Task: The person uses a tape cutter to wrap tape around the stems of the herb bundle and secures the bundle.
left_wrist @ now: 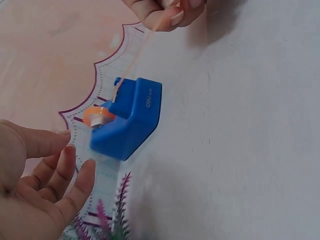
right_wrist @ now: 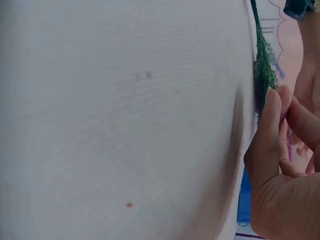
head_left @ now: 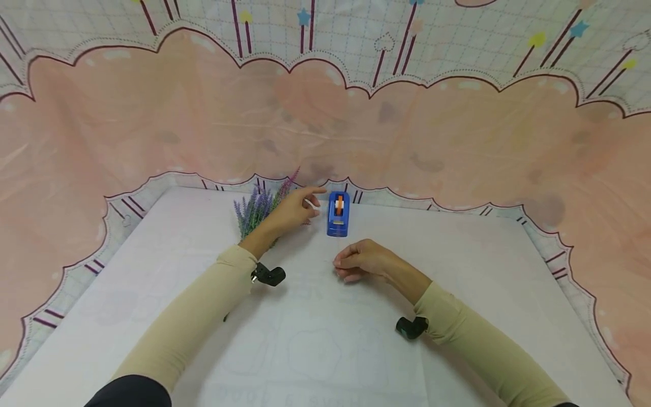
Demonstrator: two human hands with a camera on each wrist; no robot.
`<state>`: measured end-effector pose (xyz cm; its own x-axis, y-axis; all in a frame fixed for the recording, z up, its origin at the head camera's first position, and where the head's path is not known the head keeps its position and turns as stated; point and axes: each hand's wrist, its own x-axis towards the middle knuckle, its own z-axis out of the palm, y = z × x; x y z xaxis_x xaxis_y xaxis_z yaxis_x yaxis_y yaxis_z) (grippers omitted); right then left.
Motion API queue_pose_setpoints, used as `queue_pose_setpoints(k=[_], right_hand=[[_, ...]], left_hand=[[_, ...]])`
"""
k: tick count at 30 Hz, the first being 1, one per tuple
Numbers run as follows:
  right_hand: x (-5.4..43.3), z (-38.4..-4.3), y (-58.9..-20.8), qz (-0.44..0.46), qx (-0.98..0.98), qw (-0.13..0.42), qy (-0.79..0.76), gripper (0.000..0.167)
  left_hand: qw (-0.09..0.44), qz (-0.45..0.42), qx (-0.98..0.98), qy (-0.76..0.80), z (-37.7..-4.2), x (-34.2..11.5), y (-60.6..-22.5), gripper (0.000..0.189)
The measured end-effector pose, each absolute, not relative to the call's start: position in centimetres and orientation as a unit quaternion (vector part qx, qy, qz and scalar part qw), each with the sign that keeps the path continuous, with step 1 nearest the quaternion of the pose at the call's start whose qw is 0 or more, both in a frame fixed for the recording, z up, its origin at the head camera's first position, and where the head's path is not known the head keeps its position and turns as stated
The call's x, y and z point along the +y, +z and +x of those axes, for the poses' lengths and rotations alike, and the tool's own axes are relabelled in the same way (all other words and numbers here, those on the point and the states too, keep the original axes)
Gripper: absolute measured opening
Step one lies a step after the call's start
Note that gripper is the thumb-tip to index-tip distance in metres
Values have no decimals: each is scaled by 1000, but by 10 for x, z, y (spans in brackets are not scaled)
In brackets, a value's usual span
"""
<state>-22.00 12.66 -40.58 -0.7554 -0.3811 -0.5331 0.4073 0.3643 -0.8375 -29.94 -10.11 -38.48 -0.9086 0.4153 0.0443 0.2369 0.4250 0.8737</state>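
Observation:
A blue tape dispenser (head_left: 338, 227) stands near the table's far edge, its roll (left_wrist: 97, 115) orange and white. From its front a thin clear strip of tape (left_wrist: 140, 52) stretches to my right hand (head_left: 370, 259), which pinches the strip's end between thumb and fingertips, closer to me than the dispenser. My left hand (head_left: 294, 212) hovers just left of the dispenser, fingers loosely spread and holding nothing. Beneath and behind that hand lies a bunch of artificial lavender (head_left: 249, 212) with purple and pink tips, partly covered by the wrist.
A white cloth (head_left: 315, 339) covers the table. Behind it hangs a peach and white patterned curtain (head_left: 356, 135). Each wrist wears a dark camera (head_left: 269, 275). The lavender's stem end (head_left: 226, 317) pokes out below the left sleeve.

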Motion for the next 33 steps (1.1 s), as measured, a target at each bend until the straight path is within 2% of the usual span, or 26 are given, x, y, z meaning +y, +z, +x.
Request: queue_pose_setpoints(k=[7,15,24,33], right_hand=[[128,-219,-406,3,751,350,-560,22],[130,-217,-407,-10,755,348,-556,19],[133,-218,-407,-20,750,348,-562,20],[134,-217,-406,-22,749,347,-564,20]], left_hand=[[85,184,837,508,-280,-133,-369,47],[100,176,845,495,-253,-172,-357,48],[89,184,866,456,-229,-206,-365,48],[112,171,871,446,-206,-236,-379,51]])
